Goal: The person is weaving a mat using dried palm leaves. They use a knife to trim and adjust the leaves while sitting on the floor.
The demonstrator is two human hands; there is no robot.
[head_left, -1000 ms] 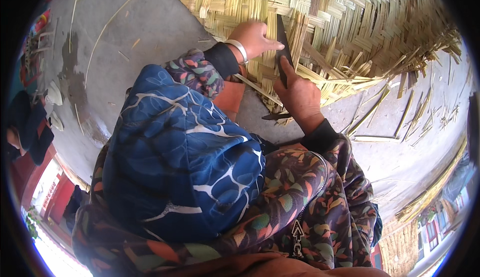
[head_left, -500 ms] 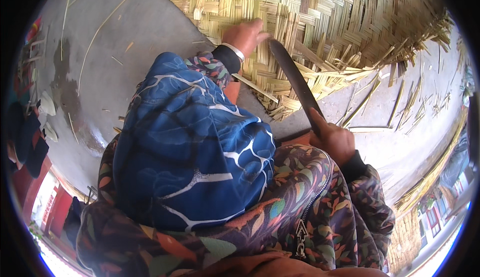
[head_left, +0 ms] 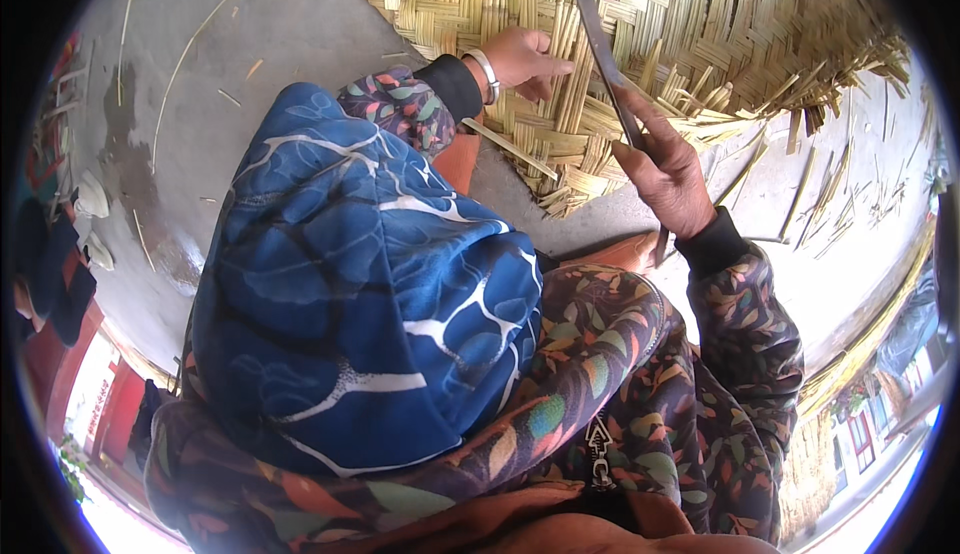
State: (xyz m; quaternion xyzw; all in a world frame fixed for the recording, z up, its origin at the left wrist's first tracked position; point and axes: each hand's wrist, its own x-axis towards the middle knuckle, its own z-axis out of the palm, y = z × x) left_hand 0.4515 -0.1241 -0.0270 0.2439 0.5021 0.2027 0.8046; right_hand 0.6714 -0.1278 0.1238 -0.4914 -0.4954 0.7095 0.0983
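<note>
gripping knife (head_left: 595, 34) in right hand (head_left: 675, 184), tilted over woven mat (head_left: 700, 24) ahead on grey floor (head_left: 300, 44); extending left hand (head_left: 522, 60) over mat with fingers loosely parted; note loose strips (head_left: 798, 199) rightward, blue cloth (head_left: 340, 294) blocking foreground.

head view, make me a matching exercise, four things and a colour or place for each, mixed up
1. long blade
2. woven mat
3. wristband
4. large cloth

A. blue with white lines
B. worn just behind the left hand
C. straw-coloured
D. held in the right hand

Pairs: 1-D, 2-C, 3-B, 4-A
</note>
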